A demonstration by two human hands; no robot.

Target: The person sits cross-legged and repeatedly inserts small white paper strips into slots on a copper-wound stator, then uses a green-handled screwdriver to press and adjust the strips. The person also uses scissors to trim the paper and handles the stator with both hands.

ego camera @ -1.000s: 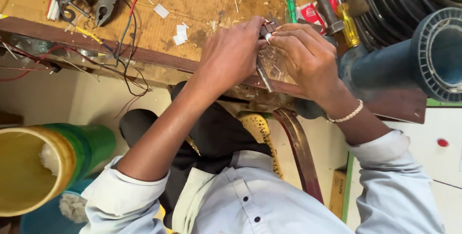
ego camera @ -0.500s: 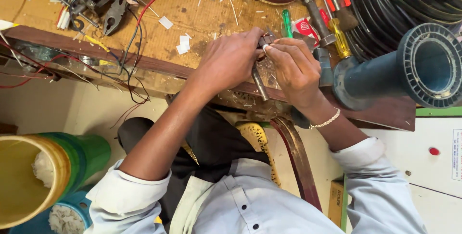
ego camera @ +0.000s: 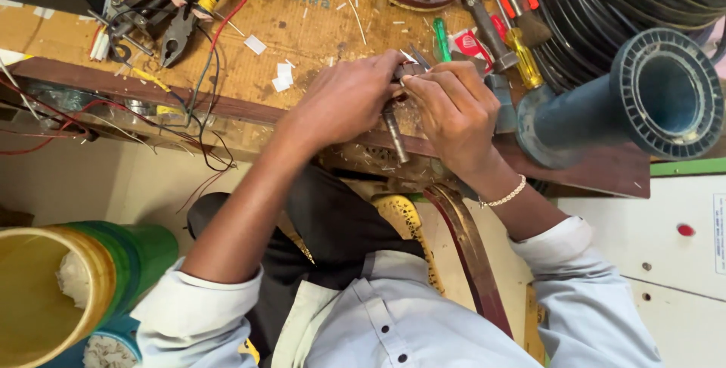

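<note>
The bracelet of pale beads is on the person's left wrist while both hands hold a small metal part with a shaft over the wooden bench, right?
Not quite: the head view shows the bracelet on the right wrist. Both the left hand and right hand do hold the metal part with a shaft over the wooden bench.

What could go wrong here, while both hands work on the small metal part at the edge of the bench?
1. The metal shaft that the left hand and right hand hold points down past the bench edge; if the grip slips, it may fall onto the lap.
2. Loose red wires hang at the bench front and might snag a sleeve.
3. The blue pipe lies close to the right forearm; a bump might shift it.
</note>
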